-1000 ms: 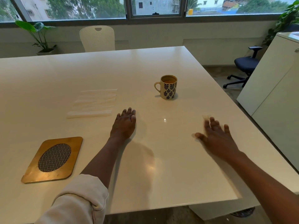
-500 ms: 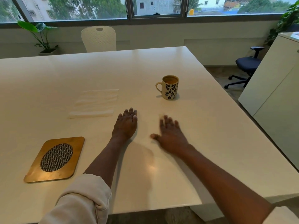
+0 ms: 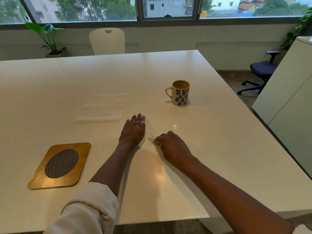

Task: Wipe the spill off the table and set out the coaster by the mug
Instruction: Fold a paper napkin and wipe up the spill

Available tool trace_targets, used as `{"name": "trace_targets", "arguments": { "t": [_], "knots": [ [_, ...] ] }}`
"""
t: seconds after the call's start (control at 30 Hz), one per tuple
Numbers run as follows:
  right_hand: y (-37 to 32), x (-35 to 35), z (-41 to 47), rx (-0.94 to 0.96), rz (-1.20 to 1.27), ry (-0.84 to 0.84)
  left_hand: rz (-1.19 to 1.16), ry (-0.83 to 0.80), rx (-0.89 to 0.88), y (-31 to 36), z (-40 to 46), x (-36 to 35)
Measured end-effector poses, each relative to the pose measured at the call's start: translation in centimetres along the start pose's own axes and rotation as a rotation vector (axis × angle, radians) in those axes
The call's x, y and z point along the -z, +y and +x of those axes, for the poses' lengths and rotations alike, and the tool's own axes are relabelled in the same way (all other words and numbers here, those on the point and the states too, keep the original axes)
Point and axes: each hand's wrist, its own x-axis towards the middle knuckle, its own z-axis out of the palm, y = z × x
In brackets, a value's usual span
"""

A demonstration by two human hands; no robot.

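On white table (image 3: 50,85), L side near front edge: coaster (image 3: 60,165), wooden slab w/ woven oval inset, lying flat, well apart from mug (image 3: 180,92), which stands upright far R, filled w/ brown liquid near brim. Folded paper napkins (image 3: 102,108) lie between the two, nearer far side. Left hand (image 3: 133,130) flat on table, palm down, fingers straight and together, just beside napkin stack's near corner. Right hand (image 3: 170,144) curled into loose fist on table, apparently pinching a small pale scrap at its fingertips; scrap blurred, can't ID. Spill: only a small glint ahead of R hand, unclear if wet. Judgement: coaster looks stiff, light, thin; lift by edge, thumb on top, fingers under. Napkins soft, limp; pinch top sheet at corner. Mug full, fragile; move by handle, keep level.
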Motion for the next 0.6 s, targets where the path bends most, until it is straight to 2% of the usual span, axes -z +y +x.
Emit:
{"name": "trace_targets", "arguments": {
  "t": [0.13,0.23,0.43,0.5,0.6],
  "knots": [
    [1.2,1.2,0.2,-0.098,0.144,0.007,-0.020,0.013,0.003,0.0,0.0,0.0],
    [2.6,2.8,0.7,-0.184,0.370,0.023,-0.020,0.018,0.008,0.1,0.0,0.0],
    [7.0,4.4,2.5,-0.467,0.656,0.138,-0.014,0.010,0.012,0.1,0.1,0.0],
    [8.6,4.2,2.8,-0.514,0.603,0.156,-0.009,0.011,0.009,0.1,0.2,-0.1],
    [10.1,3.8,3.9,-0.493,0.386,0.153,-0.010,0.010,0.010,0.1,0.2,0.0]
  ]
}}
